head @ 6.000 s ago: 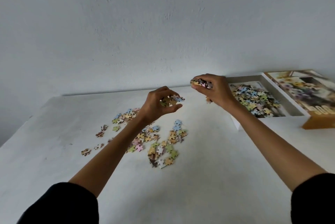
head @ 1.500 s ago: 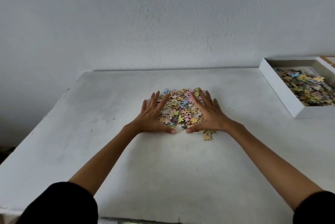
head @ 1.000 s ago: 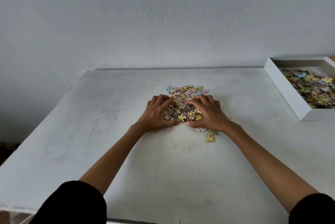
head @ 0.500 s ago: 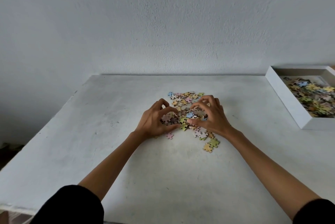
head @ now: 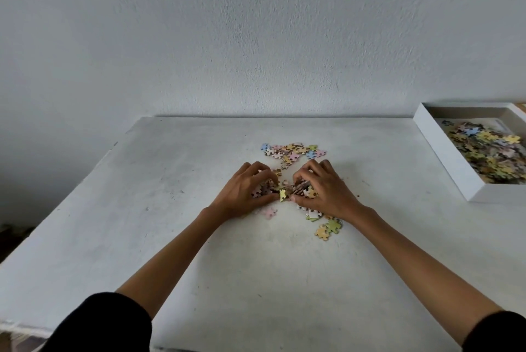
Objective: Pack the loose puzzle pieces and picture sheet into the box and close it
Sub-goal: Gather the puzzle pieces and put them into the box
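Note:
Loose pastel puzzle pieces (head: pixel 293 150) lie in a small pile at the table's middle. My left hand (head: pixel 246 190) and my right hand (head: pixel 324 189) face each other over the near part of the pile, fingers curled around bunches of pieces, thumbs almost touching. A few stray pieces (head: pixel 327 229) lie just under my right wrist, and a pink one (head: pixel 269 212) lies below my left thumb. The white box (head: pixel 444 158) stands at the right edge, open, with several pieces inside. The picture sheet and the lid are out of view.
The white table (head: pixel 142 209) meets a plain wall at the back. Its left edge drops off to a dark floor. A sliver of brown shows behind the box at the far right.
Both hands went from flat and spread on the pile to curled, scooping pieces together. A few pieces slipped out below my right hand.

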Demonstrator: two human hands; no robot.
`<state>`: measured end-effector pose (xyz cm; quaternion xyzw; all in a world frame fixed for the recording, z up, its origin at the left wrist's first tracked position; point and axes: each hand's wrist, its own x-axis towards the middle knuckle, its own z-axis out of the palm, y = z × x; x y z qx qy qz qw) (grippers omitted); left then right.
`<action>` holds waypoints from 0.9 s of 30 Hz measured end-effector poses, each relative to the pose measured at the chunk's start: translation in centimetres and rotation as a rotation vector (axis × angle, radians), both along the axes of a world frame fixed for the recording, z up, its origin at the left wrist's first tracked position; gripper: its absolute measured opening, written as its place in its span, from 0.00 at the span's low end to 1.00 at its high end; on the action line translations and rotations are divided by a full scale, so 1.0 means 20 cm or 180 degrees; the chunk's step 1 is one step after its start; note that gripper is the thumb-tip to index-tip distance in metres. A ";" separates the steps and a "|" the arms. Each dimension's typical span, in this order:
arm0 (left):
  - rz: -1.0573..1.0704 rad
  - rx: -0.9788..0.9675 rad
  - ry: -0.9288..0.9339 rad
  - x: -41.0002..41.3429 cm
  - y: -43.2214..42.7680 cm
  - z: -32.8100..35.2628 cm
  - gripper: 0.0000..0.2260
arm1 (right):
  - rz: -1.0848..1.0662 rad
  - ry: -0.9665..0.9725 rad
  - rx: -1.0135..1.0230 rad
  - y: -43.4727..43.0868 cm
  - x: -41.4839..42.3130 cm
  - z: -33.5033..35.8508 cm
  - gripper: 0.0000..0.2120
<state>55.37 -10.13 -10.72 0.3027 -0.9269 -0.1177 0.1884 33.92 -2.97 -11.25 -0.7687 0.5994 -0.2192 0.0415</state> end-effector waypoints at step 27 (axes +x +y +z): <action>-0.0343 0.0265 0.1536 -0.60 0.11 0.35 0.06 | -0.0374 -0.1516 -0.0867 0.04 -0.57 0.44 0.10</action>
